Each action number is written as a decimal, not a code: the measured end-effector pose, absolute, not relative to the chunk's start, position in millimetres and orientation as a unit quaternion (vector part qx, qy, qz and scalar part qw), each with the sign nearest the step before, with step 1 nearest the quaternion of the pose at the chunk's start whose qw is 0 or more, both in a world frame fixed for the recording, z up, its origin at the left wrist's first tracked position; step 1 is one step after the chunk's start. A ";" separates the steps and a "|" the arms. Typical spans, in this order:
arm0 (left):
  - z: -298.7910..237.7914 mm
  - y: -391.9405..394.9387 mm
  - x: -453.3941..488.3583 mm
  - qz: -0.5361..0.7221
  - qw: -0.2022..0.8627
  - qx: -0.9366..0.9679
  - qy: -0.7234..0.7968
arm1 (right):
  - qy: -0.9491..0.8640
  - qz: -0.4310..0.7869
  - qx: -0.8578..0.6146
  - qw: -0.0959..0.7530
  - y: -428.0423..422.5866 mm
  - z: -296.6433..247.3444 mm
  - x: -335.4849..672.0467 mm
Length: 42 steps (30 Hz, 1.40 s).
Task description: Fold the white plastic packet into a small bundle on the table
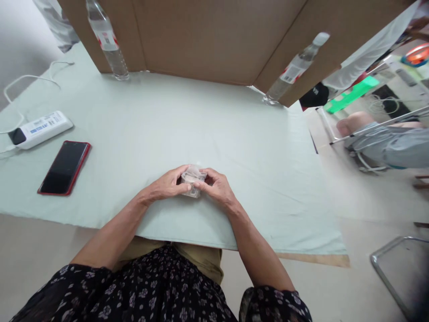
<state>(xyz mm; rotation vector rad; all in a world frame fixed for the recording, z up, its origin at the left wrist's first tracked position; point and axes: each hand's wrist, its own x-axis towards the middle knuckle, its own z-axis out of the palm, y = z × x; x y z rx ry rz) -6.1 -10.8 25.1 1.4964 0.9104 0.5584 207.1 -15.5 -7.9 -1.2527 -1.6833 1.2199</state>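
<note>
Both of my hands meet at the near middle of the table's pale green cloth (pixel 167 120). My left hand (pixel 167 184) and my right hand (pixel 217 188) are closed round a small clear plastic packet (pixel 192 178) with something pale inside. The fingers pinch it from both sides just above the cloth. What the packet contains is too small to make out.
A red-cased phone (pixel 65 167) lies face up at the left, with a white power strip (pixel 38 129) and its cable behind it. Two water bottles (pixel 107 40) (pixel 293 69) stand against a cardboard screen (pixel 208 36) at the back. Another person's arm (pixel 385 138) shows at the right.
</note>
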 end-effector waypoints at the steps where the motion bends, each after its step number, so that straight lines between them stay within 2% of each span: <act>1: 26.4 -10.6 -7.5 0.241 0.631 0.634 0.377 | -0.651 0.471 -0.483 0.348 -15.7 -6.9 206.8; 4: 27.8 -10.6 -8.8 0.240 0.674 0.597 0.364 | -0.652 0.463 -0.485 0.355 -16.1 -3.7 205.3; 10: 21.8 -11.4 -4.4 0.232 0.683 0.593 0.359 | -0.672 0.414 -0.478 0.385 -16.3 -2.8 196.9; 27: 17.3 -11.4 -0.3 0.257 0.596 0.626 0.433 | -0.674 0.338 -0.459 0.470 -21.3 -6.1 186.4; 35: 9.3 -13.2 10.2 0.318 0.514 0.651 0.459 | -0.733 0.204 -0.505 0.408 -21.0 -11.5 190.1; 42: 4.6 -14.5 17.2 0.352 0.459 0.652 0.491 | -0.804 0.089 -0.459 0.367 -27.3 -12.3 193.3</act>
